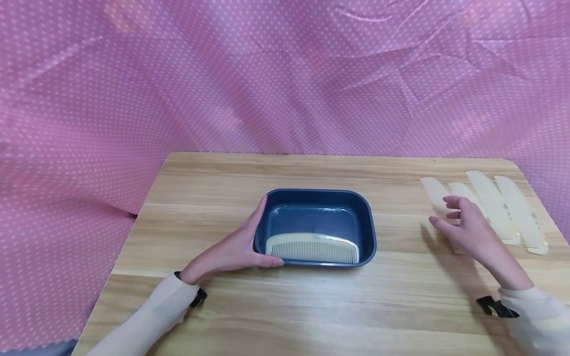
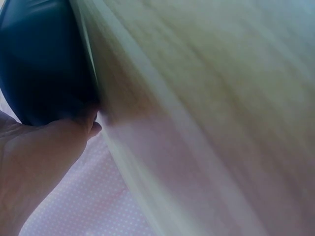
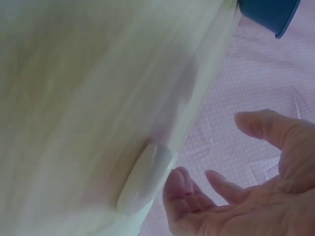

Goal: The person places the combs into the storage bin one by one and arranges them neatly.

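Note:
A dark blue rectangular tray (image 1: 311,198) stands on the table with one cream-coloured comb (image 1: 313,247) lying inside along its front wall. My left hand (image 1: 236,247) grips the tray's left end, thumb along the front wall and fingers toward the back corner. In the left wrist view the left hand (image 2: 44,152) presses against the tray's side (image 2: 47,64). Over to the right, my right hand (image 1: 474,232) hovers beside several loose combs (image 1: 494,207), thumb and fingers apart with nothing between them. The right wrist view shows the right hand (image 3: 246,196) near a pale comb (image 3: 145,179).
The wooden table (image 1: 338,306) has its back edge against a pink polka-dot cloth (image 1: 285,89), which also hangs along the left. The loose combs lie side by side, close to the table's right edge. Black straps circle both wrists.

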Action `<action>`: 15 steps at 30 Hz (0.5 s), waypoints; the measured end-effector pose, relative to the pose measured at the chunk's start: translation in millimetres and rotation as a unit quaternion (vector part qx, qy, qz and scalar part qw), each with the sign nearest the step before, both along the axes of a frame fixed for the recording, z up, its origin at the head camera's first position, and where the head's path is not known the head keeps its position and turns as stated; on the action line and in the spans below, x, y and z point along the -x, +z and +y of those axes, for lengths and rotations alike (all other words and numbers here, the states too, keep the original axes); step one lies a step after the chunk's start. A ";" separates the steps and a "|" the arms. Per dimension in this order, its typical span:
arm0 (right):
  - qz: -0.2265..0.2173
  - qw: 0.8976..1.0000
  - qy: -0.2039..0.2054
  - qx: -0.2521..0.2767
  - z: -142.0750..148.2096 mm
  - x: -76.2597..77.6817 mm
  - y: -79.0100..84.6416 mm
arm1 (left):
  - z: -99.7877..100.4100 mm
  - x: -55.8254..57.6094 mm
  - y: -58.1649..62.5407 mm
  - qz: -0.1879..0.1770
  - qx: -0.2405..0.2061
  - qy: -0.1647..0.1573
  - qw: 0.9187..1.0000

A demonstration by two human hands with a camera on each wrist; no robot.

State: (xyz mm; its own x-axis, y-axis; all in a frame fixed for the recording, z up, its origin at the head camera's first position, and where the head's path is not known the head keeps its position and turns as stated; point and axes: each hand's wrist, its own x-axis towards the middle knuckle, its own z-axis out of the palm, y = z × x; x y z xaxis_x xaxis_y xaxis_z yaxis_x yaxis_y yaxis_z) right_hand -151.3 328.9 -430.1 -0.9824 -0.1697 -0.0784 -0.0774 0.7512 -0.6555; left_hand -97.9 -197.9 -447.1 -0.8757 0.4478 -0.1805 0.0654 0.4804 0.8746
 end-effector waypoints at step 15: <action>0.031 0.995 -0.015 -0.088 16.8 8.1 -4.5 | 0.7 0.9 -2.2 -0.002 -0.006 -0.003 1.000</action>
